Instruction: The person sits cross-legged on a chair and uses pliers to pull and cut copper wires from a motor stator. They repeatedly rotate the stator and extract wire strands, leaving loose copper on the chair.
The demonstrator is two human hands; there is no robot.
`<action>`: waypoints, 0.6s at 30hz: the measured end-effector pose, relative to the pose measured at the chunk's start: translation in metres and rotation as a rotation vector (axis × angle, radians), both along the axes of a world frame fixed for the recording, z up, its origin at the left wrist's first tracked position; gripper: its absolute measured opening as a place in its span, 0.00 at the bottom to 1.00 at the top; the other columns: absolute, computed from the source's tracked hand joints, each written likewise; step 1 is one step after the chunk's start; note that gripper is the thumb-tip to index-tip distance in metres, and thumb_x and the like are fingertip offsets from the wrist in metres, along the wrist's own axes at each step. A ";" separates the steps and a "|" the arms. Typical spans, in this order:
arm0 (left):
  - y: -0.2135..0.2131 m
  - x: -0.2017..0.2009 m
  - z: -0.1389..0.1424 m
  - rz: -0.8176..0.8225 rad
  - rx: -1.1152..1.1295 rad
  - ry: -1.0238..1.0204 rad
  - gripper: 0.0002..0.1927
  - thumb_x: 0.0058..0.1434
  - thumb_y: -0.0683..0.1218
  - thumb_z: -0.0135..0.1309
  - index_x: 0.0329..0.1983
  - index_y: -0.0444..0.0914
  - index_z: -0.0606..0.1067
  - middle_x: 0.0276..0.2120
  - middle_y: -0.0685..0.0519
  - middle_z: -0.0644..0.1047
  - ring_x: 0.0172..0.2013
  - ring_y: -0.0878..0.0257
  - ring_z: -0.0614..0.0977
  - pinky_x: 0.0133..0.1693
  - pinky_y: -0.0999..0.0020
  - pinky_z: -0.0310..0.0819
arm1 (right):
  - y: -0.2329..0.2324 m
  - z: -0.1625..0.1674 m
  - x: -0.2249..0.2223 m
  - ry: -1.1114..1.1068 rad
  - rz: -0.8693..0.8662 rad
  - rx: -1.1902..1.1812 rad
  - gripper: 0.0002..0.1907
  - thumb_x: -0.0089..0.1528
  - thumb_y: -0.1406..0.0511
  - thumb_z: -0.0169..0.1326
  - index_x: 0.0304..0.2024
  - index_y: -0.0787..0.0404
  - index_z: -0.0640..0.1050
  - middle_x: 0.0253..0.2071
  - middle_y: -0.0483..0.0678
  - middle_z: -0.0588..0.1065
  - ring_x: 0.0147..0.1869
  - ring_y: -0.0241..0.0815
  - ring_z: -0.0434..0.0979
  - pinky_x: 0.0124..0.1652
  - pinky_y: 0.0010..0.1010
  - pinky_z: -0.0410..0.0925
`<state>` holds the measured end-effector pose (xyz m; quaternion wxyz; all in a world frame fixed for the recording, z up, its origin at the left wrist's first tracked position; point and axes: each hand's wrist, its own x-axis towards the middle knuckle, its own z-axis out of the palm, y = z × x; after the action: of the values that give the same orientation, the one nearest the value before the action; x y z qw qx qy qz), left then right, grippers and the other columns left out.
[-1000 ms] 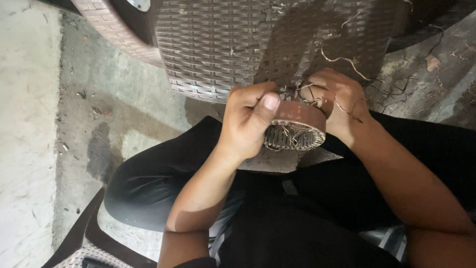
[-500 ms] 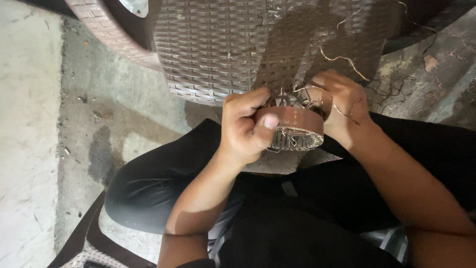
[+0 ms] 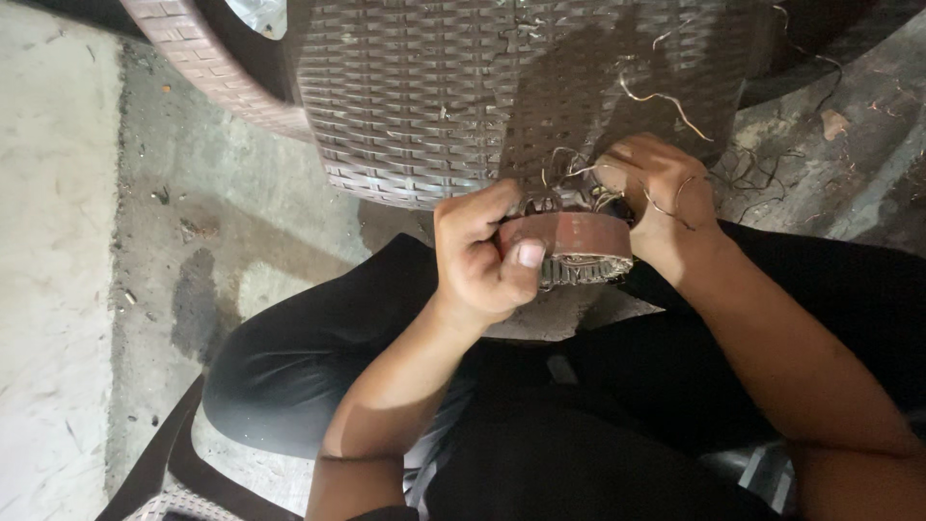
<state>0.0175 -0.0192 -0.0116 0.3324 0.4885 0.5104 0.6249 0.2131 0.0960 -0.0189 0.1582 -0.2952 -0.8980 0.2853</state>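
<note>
Head cam: left hand (image 3: pixel 482 256) grips a round wound coil (image 3: pixel 571 246); right hand (image 3: pixel 656 198) fingers pinch loose wire (image 3: pixel 656 96) above it. Windings mostly still in, stripping partway.

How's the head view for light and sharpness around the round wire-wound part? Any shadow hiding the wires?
Head view: dim, uneven light; a dark shadow falls across the woven plastic surface behind the round part; left hand and right hand are fairly sharp; the thin loose wires are hard to separate against the shadow; no glare on the part.
</note>
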 end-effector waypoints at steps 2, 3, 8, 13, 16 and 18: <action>-0.001 0.001 -0.001 0.019 0.010 0.020 0.24 0.65 0.56 0.54 0.27 0.35 0.59 0.22 0.53 0.58 0.20 0.65 0.59 0.24 0.67 0.53 | -0.001 0.001 -0.001 -0.014 -0.020 0.028 0.18 0.48 0.65 0.70 0.38 0.63 0.79 0.38 0.51 0.76 0.45 0.52 0.78 0.43 0.40 0.71; -0.001 0.002 -0.001 0.031 0.017 0.031 0.24 0.64 0.56 0.54 0.27 0.34 0.59 0.22 0.53 0.57 0.21 0.64 0.59 0.24 0.67 0.54 | 0.000 0.001 -0.001 -0.020 -0.028 0.045 0.16 0.49 0.65 0.70 0.37 0.63 0.79 0.38 0.51 0.76 0.45 0.52 0.78 0.43 0.39 0.71; 0.001 0.005 -0.001 0.029 0.020 -0.006 0.25 0.65 0.57 0.54 0.26 0.34 0.61 0.20 0.54 0.58 0.21 0.65 0.60 0.24 0.67 0.53 | 0.004 -0.005 -0.001 -0.020 0.000 0.095 0.16 0.49 0.65 0.69 0.37 0.64 0.79 0.36 0.51 0.76 0.42 0.51 0.78 0.41 0.40 0.71; 0.004 -0.007 0.004 -0.139 -0.156 -0.125 0.28 0.69 0.60 0.54 0.23 0.37 0.62 0.20 0.59 0.62 0.22 0.69 0.62 0.26 0.70 0.53 | 0.000 -0.021 0.008 0.103 -0.222 -0.356 0.17 0.56 0.61 0.63 0.46 0.56 0.78 0.43 0.46 0.78 0.49 0.44 0.79 0.48 0.33 0.72; 0.009 -0.020 0.002 -0.205 -0.242 -0.294 0.29 0.73 0.61 0.51 0.24 0.38 0.64 0.21 0.60 0.63 0.26 0.70 0.63 0.29 0.69 0.55 | 0.002 -0.029 0.017 0.087 -0.461 -0.943 0.23 0.62 0.59 0.52 0.61 0.50 0.74 0.53 0.40 0.78 0.59 0.35 0.77 0.57 0.24 0.69; 0.010 -0.024 -0.001 -0.177 -0.293 -0.421 0.28 0.75 0.60 0.50 0.23 0.39 0.62 0.22 0.61 0.62 0.27 0.71 0.61 0.30 0.69 0.54 | 0.010 -0.028 0.023 -0.016 -0.033 -0.473 0.22 0.64 0.68 0.49 0.62 0.61 0.74 0.59 0.53 0.73 0.65 0.47 0.73 0.63 0.32 0.65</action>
<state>-0.0069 -0.0094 -0.0126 0.5517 0.3372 0.4704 0.6004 0.2357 0.1056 -0.0467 0.0823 -0.3406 -0.8026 0.4828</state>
